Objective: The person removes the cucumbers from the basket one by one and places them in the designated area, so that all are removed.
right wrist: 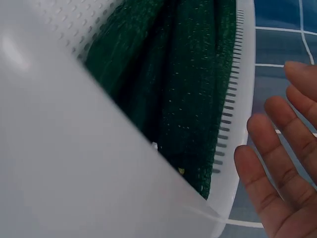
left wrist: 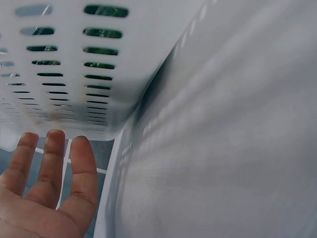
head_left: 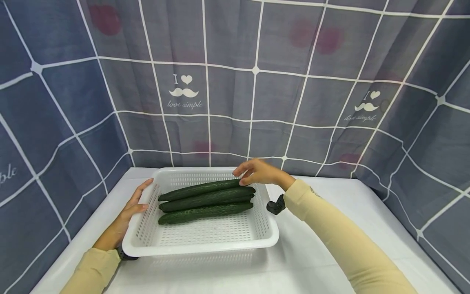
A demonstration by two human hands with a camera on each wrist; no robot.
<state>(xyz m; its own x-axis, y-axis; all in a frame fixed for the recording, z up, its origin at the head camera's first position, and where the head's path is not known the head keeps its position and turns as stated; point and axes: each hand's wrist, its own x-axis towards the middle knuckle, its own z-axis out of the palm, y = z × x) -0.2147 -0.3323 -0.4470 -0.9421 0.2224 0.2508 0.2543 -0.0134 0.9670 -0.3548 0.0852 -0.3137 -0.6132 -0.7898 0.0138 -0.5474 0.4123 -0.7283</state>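
Stretching before gridded curtains (head_left: 235,94), a white tabletop (head_left: 301,261) underlies the basket (head_left: 202,248) and loosely spread hands (head_left: 125,218) (head_left: 260,171).

Checked curtains (head_left: 231,94) on three sides suggest a booth.

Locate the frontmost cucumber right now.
In the head view, the frontmost cucumber lies mostly left of centre inside the white basket, just in front of the other cucumbers.

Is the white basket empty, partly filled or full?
Partly filled: dark green cucumbers lie inside the white basket, while the near part of its perforated floor shows bare.
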